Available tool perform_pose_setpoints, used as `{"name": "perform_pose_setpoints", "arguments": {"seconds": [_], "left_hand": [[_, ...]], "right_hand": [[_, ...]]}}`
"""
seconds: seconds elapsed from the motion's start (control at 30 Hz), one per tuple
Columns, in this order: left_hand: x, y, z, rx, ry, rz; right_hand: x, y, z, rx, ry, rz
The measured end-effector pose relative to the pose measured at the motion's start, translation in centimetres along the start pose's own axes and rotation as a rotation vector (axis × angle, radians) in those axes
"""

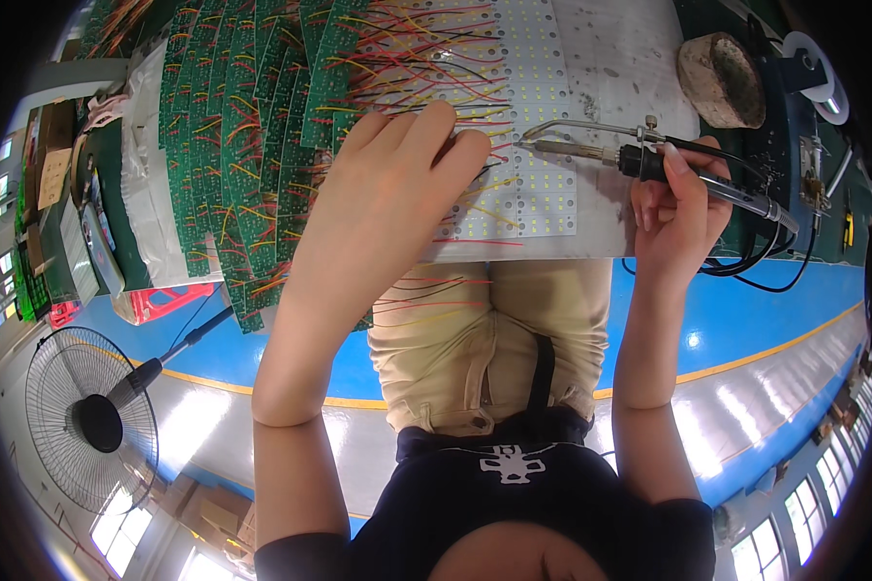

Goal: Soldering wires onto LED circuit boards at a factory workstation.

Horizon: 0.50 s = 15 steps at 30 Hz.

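Note:
My right hand (683,198) is closed round a soldering iron (639,163) that has a thin curved metal feed tube above its barrel. The iron's tip rests at or just above a white panel (543,208) dotted with small yellowish pads. My left hand (388,189) lies over the panel's left part, thumb and finger pinched on a thin red wire (501,146) whose end lies near the tip. Its fingertips are partly hidden. Rows of red, yellow and black wires (436,58) run across the panel from the green circuit boards (242,145) at left.
A round, rough-walled pot (712,82) stands at the back right beside a white solder spool (814,77). Black cables (775,276) loop off the table's right side. A standing fan (97,421) is at lower left, near a red stool (170,302).

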<state>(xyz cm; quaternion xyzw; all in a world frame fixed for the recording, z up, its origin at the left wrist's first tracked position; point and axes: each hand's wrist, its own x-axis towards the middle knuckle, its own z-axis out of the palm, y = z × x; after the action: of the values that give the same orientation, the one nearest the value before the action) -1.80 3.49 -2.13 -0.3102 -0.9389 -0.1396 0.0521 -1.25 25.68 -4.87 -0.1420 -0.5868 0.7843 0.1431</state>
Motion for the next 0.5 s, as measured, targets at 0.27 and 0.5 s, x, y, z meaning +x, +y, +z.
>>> {"name": "perform_pose_setpoints", "arguments": {"seconds": [0.27,0.5], "left_hand": [[-0.06,-0.07,0.05,-0.003,0.011,0.005],[-0.02,-0.03,0.00,-0.004,0.013,0.002]], "right_hand": [[0.03,0.11,-0.10,0.015,-0.026,0.003],[-0.06,0.05,0.08,0.006,-0.002,-0.012]]}}
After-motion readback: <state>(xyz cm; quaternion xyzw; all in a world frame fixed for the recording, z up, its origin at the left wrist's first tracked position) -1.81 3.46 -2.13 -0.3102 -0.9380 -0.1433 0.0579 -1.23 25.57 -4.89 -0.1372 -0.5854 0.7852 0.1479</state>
